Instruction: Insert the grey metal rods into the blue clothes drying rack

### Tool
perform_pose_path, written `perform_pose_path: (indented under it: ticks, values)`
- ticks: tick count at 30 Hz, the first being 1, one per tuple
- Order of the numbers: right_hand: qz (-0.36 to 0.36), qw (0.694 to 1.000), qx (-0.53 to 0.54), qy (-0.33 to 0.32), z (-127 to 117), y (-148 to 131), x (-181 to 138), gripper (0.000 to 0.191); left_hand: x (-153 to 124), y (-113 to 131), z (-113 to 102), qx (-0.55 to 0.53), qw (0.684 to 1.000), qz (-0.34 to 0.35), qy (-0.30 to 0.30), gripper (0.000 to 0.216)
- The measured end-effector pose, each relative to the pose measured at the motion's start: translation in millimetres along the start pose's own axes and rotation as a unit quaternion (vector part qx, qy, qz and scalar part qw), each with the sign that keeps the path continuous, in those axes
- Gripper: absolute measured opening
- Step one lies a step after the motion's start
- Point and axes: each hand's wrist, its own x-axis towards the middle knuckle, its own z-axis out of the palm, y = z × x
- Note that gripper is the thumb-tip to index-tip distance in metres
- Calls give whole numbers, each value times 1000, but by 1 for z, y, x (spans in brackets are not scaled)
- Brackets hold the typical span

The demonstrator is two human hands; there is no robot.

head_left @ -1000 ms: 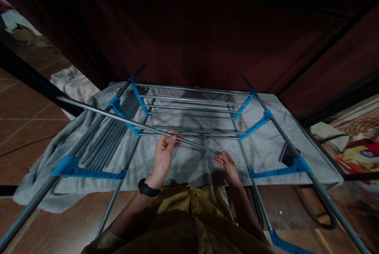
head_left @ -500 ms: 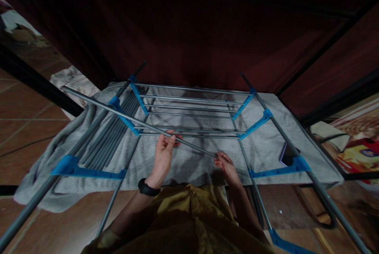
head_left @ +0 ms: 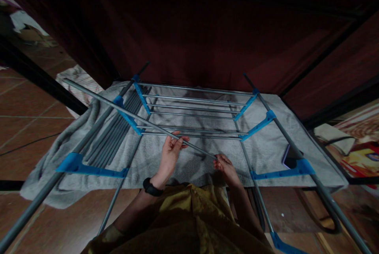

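- The left hand curls its fingers over a long grey metal rod partway along it, thumb underneath, closed loosely around it.
- The right hand pinches the rod's near end between its fingertips.
- The rod slants from that end up and away to the left, crossing above a grey tubular drying rack with blue plastic brackets.
- A black wristband sits on the left wrist.
- The rack lies flat on a grey towel spread over brown floor tiles.
- A bundle of loose grey rods rests on the towel at the left.
- A small purple-edged flat object, perhaps a phone, lies at the right, beside a bracket.
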Motion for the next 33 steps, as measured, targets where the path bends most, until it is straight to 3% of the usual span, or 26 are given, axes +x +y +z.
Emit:
perform_pose_path:
  ticks: [5,16,33]
  values:
    - [10,999,-16,-36,10,-2,-9,73,1,2,0,14,1000,-7,-11,52]
    - [26,991,11,-133,25,11,-16,60,-3,-2,-2,55,997,-40,-49,51]
    - [-1,986,-44,-162,46,-1,-30,57,-1,-5,-5,70,995,-45,-63,47]
